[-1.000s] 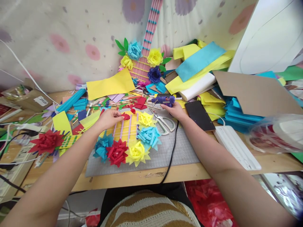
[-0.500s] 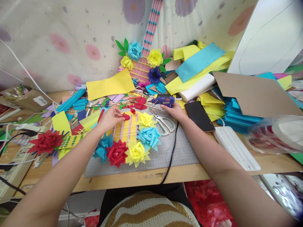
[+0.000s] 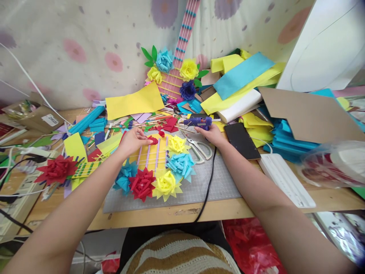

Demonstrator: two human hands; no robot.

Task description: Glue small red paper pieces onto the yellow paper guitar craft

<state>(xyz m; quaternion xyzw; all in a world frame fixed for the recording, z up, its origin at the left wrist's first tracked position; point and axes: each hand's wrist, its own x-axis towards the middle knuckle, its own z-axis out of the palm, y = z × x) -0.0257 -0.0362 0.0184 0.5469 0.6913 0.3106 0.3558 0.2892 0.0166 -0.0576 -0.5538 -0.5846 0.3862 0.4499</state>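
My left hand (image 3: 133, 140) rests on the top of a yellow paper guitar (image 3: 154, 156) on the grey cutting mat (image 3: 216, 182), its fingers pinching a small red paper piece (image 3: 153, 140). Paper flowers ring the guitar body: a red flower (image 3: 142, 183), a yellow flower (image 3: 166, 183) and blue flowers (image 3: 180, 164). My right hand (image 3: 211, 134) is closed on the handle of a blue glue gun (image 3: 197, 121) lying behind the mat. Its black cord (image 3: 207, 190) runs down over the table edge.
Scissors (image 3: 199, 148) lie beside my right hand. A black phone (image 3: 241, 140) and a white keyboard (image 3: 285, 179) sit to the right. A pink paper guitar (image 3: 178, 57) with flowers leans on the wall. Coloured paper sheets, cardboard (image 3: 308, 114) and scraps cover the back.
The view has shifted slightly. My left hand has crept a little farther up the guitar with the red piece; my right hand stays on the glue gun.
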